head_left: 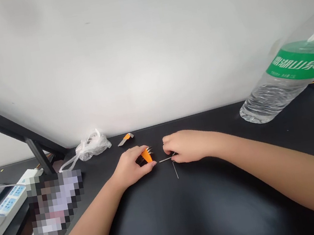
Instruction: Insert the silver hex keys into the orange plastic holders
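My left hand (132, 166) is closed around an orange hex key holder (146, 155), with the bent metal ends of several keys sticking out on its right side. To its right, my right hand (184, 146) is curled with its fingertips down at the tabletop, gripping a hex key (165, 159) whose straight end points left toward the holder. Part of that key is hidden by the fingers. A thinner L-shaped hex key (176, 170) lies on the black table just below the right thumb.
Near the wall lies a second orange hex key set (126, 138), beside a crumpled clear plastic bag (92, 145). A large water bottle (279, 77) with a green label stands at right. On the left are a white power strip (15, 197), cables and a blurred-out object (58, 206).
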Available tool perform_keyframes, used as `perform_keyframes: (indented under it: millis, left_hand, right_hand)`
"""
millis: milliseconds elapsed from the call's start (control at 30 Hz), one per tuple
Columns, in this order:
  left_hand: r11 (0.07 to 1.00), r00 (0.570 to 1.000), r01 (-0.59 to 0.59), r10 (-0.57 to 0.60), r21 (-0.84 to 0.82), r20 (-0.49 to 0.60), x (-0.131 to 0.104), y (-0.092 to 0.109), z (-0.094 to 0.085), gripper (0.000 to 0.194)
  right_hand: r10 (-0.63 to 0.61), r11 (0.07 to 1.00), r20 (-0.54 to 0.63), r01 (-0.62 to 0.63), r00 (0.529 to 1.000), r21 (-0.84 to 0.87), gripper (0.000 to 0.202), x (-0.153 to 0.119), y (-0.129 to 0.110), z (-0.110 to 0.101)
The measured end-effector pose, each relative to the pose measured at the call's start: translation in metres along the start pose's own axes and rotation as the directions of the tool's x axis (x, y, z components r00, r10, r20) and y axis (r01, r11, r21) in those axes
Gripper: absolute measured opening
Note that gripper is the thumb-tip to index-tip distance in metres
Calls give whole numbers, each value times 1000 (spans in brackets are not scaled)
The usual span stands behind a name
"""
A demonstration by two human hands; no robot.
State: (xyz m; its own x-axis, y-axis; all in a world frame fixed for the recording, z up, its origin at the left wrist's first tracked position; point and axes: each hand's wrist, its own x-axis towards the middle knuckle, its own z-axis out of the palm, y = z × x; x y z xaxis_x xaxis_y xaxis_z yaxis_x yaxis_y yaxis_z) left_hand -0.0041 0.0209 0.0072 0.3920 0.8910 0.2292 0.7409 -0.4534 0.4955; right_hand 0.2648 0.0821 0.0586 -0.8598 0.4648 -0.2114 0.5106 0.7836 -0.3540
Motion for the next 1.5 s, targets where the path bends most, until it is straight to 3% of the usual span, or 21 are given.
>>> perform_keyframes:
  millis: [100,200,400,567,833,933,1033,1133,1267,1400,1500]
  left_hand:
    - [1000,1000,-19,19,12,8,0,1,1,45]
    - [1000,1000,0,0,26,13,0,2,1,45]
    - [998,999,42,-42,56,-11,1,1,1,41]
    - [999,1000,20,-19,42,-9,1,0,1,39]
    - [995,999,-45,42,92,31,4,8,3,40]
    - [992,998,-63,59,109,37,5,11,4,30]
    - [993,999,-49,48,104,8,5,6,4,33]
    - [995,998,-24,29,99,-49,4,-4,2,43]
    - [977,995,-53,68,205,-68,3,-7,0,41]
    - [940,995,-77,94,333,-35,2,3,1,37]
    - [932,995,-86,96,353,-11,0,10,0,28]
  right_hand:
    - [7,993,9,-6,1000,-122,10,7,-6,17]
    - [-5,981,-55,-6,999,-194,9,13,-12,27]
    - [-47,997,-244,29,969,-77,8,13,-7,16]
    - [-82,996,-272,88,959,9,12,13,-2,13]
    - [-133,990,-280,117,951,-75,15,13,-14,19]
    - [-123,985,-316,154,941,76,11,16,-19,23]
    - [-36,955,-367,141,930,262,11,16,-12,14]
    - [93,969,-310,-15,946,246,7,8,8,-5]
    - [195,973,-54,-186,979,134,15,-3,32,-18]
    - [177,974,-21,-172,984,148,33,7,33,1]
    - [234,972,-106,-228,967,65,26,21,24,22]
